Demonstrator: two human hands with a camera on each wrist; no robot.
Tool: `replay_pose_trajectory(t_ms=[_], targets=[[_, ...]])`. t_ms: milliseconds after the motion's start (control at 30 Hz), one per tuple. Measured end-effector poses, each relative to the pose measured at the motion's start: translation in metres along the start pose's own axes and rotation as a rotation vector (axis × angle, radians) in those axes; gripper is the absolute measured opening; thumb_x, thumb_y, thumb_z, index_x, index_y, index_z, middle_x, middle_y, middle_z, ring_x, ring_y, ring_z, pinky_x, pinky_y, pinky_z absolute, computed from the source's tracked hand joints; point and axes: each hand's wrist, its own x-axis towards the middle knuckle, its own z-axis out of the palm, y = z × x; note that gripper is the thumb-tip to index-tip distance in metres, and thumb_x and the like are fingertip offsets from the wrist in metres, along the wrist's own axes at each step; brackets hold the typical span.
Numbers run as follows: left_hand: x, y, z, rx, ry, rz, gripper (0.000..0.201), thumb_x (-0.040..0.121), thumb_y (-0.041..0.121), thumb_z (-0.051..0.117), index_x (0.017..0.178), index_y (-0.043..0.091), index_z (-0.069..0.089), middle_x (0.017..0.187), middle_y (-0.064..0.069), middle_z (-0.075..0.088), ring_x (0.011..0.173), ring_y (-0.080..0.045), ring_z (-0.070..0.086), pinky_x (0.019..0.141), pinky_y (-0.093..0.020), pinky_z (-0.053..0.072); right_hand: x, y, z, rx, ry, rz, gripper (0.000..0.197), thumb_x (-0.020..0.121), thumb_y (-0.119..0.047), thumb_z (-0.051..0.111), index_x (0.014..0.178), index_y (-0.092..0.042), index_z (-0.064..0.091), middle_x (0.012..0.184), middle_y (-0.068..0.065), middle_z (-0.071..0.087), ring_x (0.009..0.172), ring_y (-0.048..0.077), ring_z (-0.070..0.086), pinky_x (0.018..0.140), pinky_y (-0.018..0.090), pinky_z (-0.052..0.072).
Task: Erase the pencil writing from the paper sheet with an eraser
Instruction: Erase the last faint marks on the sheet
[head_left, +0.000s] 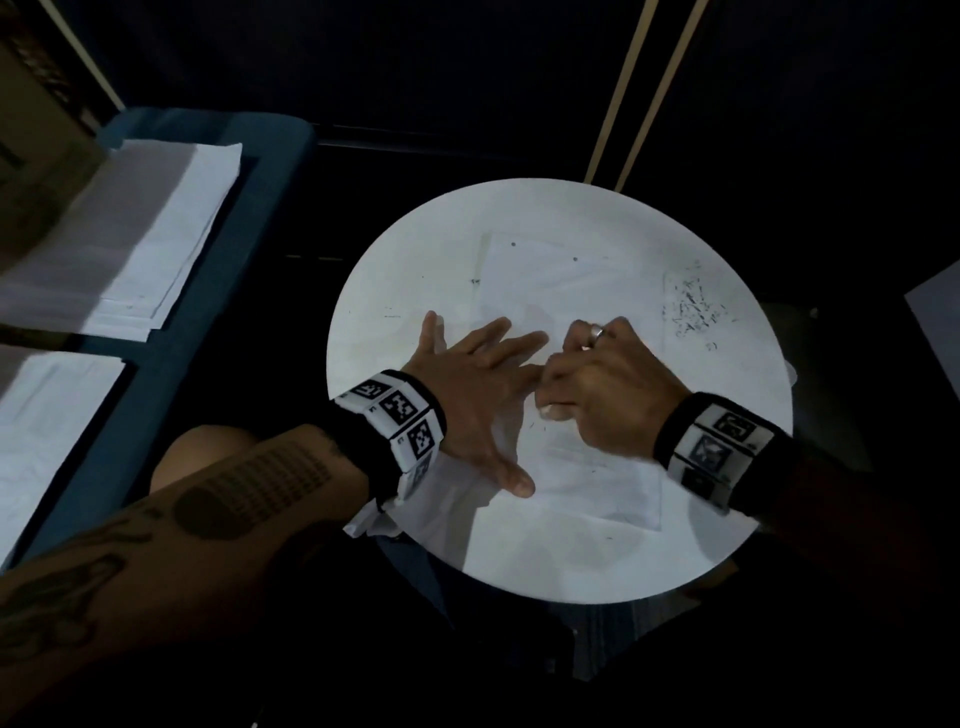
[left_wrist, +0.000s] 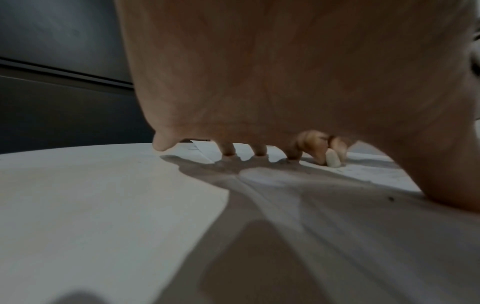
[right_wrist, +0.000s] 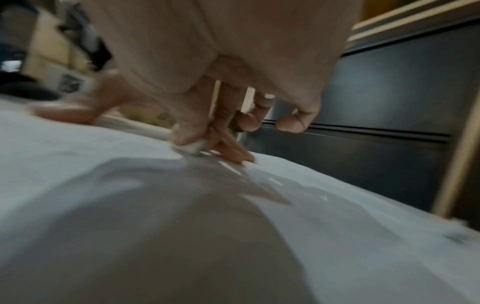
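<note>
While left hand (head_left: 480, 395) lies flat, fingers spread on paper sheet (head_left: 587, 467), pinching eraser (left_wrist: 333, 158) with right hand (head_left: 602, 387).

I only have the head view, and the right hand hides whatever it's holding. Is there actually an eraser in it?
Observer: Yes. The left wrist view shows a small white eraser pinched in the right hand, its tip down on the paper sheet.
Operator: Which fingers hold it?
Observer: In the right wrist view the thumb presses it against the fingers; the two outer fingers curl clear of the sheet.
Operator: Is the left hand flat on the sheet?
Observer: Not flat. The left wrist view shows the left hand arched, fingertips down on the paper, palm raised.
</note>
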Motion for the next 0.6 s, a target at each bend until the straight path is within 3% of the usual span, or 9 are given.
replay_pose_trajectory(t_ms=[67, 133, 233, 300, 400, 500, 600], targets=[[-0.001, -0.001, 0.001, -0.004, 0.000, -0.013, 0.136, 0.055, 0.102, 0.061, 0.160, 0.054, -0.010, 0.165, 0.024, -0.033, 0.154, -0.012, -0.033, 0.115, -0.078, -0.016, -0.001, -0.012, 0.004, -0.017, -0.028, -0.069, 0.027, 0.066, -0.005, 0.076, 0.071, -0.031, 0.071, 0.081, -0.016, 0.064, 0.092, 0.022, 0.058, 0.075, 0.037, 0.034], [-0.001, 0.000, 0.002, -0.004, 0.006, -0.007, 0.136, 0.054, 0.103, 0.061, 0.159, 0.056, -0.012, 0.165, 0.025, -0.034, 0.154, -0.012, -0.032, 0.115, -0.077, -0.014, -0.007, -0.021, 0.004, 0.033, -0.082, -0.125, 0.026, 0.069, -0.007, 0.074, 0.075, -0.032, 0.071, 0.084, -0.017, 0.064, 0.096, 0.021, 0.058, 0.076, 0.041, 0.041], [0.000, 0.000, 0.000, -0.001, 0.017, 0.008, 0.134, 0.054, 0.103, 0.060, 0.154, 0.060, -0.019, 0.166, 0.024, -0.032, 0.155, -0.014, -0.031, 0.114, -0.080, -0.012, -0.010, 0.005, -0.001, -0.018, -0.065, -0.006, 0.020, 0.078, -0.014, 0.074, 0.081, -0.034, 0.074, 0.089, -0.020, 0.067, 0.098, 0.018, 0.053, 0.079, 0.039, 0.034], [-0.001, 0.001, 0.000, 0.001, 0.008, -0.005, 0.133, 0.055, 0.103, 0.060, 0.153, 0.060, -0.020, 0.166, 0.023, -0.033, 0.155, -0.014, -0.032, 0.114, -0.080, -0.012, -0.011, -0.002, 0.000, -0.042, -0.051, -0.001, 0.022, 0.074, -0.011, 0.074, 0.079, -0.033, 0.075, 0.086, -0.018, 0.066, 0.096, 0.021, 0.054, 0.078, 0.037, 0.030], [0.000, 0.001, 0.002, 0.012, 0.035, -0.004, 0.134, 0.053, 0.104, 0.058, 0.153, 0.061, -0.020, 0.166, 0.023, -0.032, 0.155, -0.015, -0.031, 0.114, -0.079, -0.012, -0.017, -0.019, 0.006, 0.000, -0.082, -0.109, 0.026, 0.070, -0.008, 0.072, 0.080, -0.033, 0.075, 0.084, -0.016, 0.065, 0.098, 0.023, 0.057, 0.076, 0.042, 0.042], [0.000, 0.002, 0.000, 0.014, 0.027, 0.002, 0.133, 0.054, 0.104, 0.059, 0.152, 0.062, -0.021, 0.167, 0.022, -0.030, 0.156, -0.016, -0.030, 0.114, -0.080, -0.010, -0.015, 0.003, -0.002, -0.003, -0.035, 0.029, 0.024, 0.075, -0.011, 0.077, 0.078, -0.034, 0.074, 0.087, -0.019, 0.067, 0.097, 0.019, 0.054, 0.079, 0.040, 0.037], [-0.001, 0.001, 0.001, 0.025, 0.031, -0.009, 0.133, 0.054, 0.104, 0.059, 0.153, 0.061, -0.020, 0.166, 0.023, -0.031, 0.155, -0.015, -0.031, 0.115, -0.079, -0.010, -0.014, -0.015, 0.002, -0.017, -0.043, -0.055, 0.025, 0.066, -0.007, 0.072, 0.072, -0.032, 0.072, 0.080, -0.015, 0.063, 0.094, 0.023, 0.057, 0.074, 0.042, 0.042]])
